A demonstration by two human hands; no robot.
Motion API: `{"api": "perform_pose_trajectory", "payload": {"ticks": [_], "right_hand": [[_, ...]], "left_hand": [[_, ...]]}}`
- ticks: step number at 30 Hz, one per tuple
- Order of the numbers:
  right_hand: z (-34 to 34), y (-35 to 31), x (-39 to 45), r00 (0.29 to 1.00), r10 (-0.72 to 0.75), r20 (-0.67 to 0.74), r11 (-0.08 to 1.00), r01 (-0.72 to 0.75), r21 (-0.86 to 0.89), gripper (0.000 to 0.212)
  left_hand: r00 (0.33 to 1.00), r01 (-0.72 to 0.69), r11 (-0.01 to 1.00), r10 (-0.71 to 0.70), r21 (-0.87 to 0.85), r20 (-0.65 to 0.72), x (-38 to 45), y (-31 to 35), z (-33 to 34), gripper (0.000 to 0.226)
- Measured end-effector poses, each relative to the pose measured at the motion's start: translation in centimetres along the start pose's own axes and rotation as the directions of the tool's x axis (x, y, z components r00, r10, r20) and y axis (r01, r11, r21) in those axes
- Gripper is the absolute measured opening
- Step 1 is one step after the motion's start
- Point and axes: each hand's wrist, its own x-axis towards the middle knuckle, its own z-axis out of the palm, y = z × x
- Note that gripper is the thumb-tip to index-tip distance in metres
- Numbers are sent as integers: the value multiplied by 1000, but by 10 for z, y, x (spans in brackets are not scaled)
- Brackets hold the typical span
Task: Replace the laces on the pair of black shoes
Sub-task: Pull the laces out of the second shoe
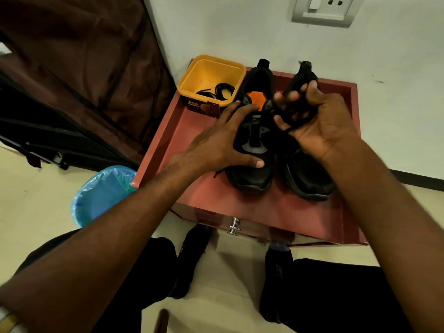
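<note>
Nearest the camera are the person's bare forearms, reaching out over black trousers and two feet in black socks (278,280) on a pale tiled floor. The left hand (223,145) lies spread over the left shoe (254,150), fingers straight along its far side and thumb pressed on the near part of the upper, so it grips the shoe from above. The right hand (317,121) is raised just above the right shoe (310,179), fingers curled round a bunched black lace (295,111) that it holds in the palm. Both black shoes stand side by side, toes toward the camera, on a red tray-like drawer (187,131) with a metal knob (234,225) on its near face. At the drawer's far left corner sits a yellow tub (211,70), just beside the left shoe's heel, with more black laces (221,91) coiled inside. Left of the drawer on the floor stands a bin with a blue liner (101,193), and beyond that hangs dark brown fabric (84,56). On the white wall at far right is a socket plate (324,10).
</note>
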Motion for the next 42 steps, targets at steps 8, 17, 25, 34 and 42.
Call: {"api": "perform_pose_trajectory", "payload": {"ticks": [8,17,25,34,42], "right_hand": [[1,11,-11,883,-462,80,179,181,-967,46],[-27,-6,-32,930,-66,361,-43,359,-932,65],[-20,13,-23,901,-116,419,-242,383,-891,85],[-18,25,-20,932,-16,362,-374,330,-867,104],[-19,26,-17,938,-17,345,-380,313,-870,117]], "left_hand": [[987,-47,979,77,197,-144,-1,7,1,75],[944,-94,937,192,336,-270,-4,22,4,23],[938,-71,976,135,205,-320,2,27,14,15],[914,124,873,-286,-472,-289,3,26,3,11],[964,0,991,36,135,-264,-2,26,6,15]]}}
